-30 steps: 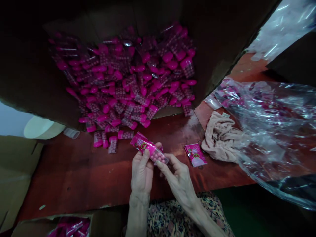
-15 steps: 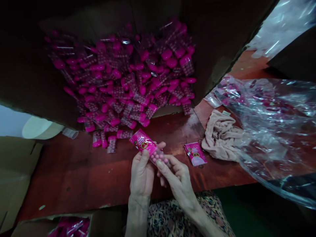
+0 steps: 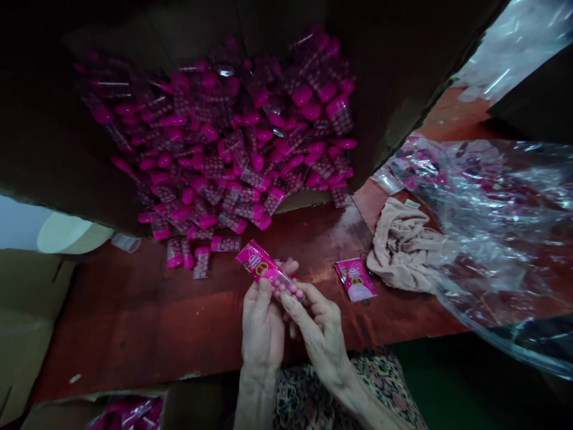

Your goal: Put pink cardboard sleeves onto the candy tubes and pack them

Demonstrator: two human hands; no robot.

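My left hand (image 3: pixel 263 325) grips a glossy pink printed sleeve (image 3: pixel 257 260) between thumb and fingers. The sleeve sits around part of a clear candy container (image 3: pixel 289 288) with pink balls showing at its near end. On that end my right hand (image 3: pixel 320 325) is closed, thumb on top, and its fingers partly hide the container. To the right of my hands, a small stack of flat pink sleeves (image 3: pixel 356 279) lies on the red table (image 3: pixel 179 328). Several loose candy containers (image 3: pixel 202 263) with pink caps lie beyond my left hand.
A large cardboard box (image 3: pixel 394 89) lies open towards me, with many pink-capped candy containers (image 3: pixel 250 161) heaped inside. On the right are a crumpled beige cloth (image 3: pixel 398 245) and clear plastic film (image 3: pixel 505 239). At lower left, a carton (image 3: pixel 174 406) holds pink pieces. A pale bowl (image 3: pixel 74 233) stands at left.
Both hands have shifted slightly right, still holding the sleeve and container. The sleeve looks rounder and fuller around the container.
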